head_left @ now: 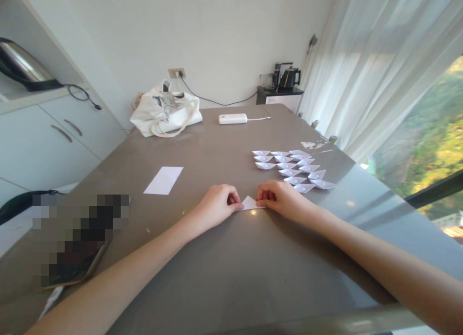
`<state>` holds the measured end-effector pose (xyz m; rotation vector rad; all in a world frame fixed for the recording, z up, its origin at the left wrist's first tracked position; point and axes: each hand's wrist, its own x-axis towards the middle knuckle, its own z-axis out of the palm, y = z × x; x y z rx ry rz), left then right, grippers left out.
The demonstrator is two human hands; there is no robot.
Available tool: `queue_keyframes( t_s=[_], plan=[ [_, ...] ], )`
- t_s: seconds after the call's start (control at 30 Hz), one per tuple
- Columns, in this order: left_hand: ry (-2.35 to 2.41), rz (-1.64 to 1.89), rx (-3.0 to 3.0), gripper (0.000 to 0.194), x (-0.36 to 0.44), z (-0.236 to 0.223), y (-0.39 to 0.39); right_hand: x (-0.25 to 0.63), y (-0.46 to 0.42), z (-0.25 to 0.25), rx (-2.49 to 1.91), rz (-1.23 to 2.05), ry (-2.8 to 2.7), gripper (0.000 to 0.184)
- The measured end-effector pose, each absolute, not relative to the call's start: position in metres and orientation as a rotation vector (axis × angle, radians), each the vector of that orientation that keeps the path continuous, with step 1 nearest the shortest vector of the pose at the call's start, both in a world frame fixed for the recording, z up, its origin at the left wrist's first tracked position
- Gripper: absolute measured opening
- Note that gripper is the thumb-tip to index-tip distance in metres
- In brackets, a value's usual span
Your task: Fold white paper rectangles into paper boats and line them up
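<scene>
Between my two hands, low over the table, is a small piece of white paper folded to a triangle, its point away from me. My left hand pinches its left corner between thumb and fingers. At the opposite corner, my right hand pinches the paper in the same way. Several folded white paper boats stand in rows just beyond my right hand. A flat white sheet of paper lies to the left, past my left hand.
The grey-brown table carries a white handbag and a white power bank with a short cable at its far end. Paper scraps lie at the right edge. A pixelated object is near my left forearm. Curtains hang right.
</scene>
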<state>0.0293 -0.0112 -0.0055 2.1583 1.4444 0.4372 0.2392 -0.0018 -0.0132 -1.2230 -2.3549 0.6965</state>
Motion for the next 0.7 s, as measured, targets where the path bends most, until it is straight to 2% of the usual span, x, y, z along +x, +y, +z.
queue_keyframes(
  t_s=[0.1,0.2,0.33,0.53,0.7],
  plan=[
    [1.309,0.493,2.303,0.003,0.030,-0.005,-0.012,0.239,-0.003,-0.012,-1.091,0.611,-2.423,0.011],
    [1.137,0.485,2.460,0.014,0.031,-0.005,-0.014,0.239,-0.006,-0.009,-0.925,0.584,-2.511,0.025],
    [1.042,0.405,2.644,0.024,0.031,-0.004,-0.017,0.238,-0.011,-0.003,-0.818,0.563,-2.633,0.034],
    [1.008,0.189,2.959,0.023,0.036,0.001,-0.028,0.236,-0.015,-0.001,-0.860,0.504,-2.728,0.039],
    [1.073,0.098,2.970,0.026,0.037,0.004,-0.032,0.235,-0.017,0.001,-0.960,0.392,-2.797,0.034]
  ],
)
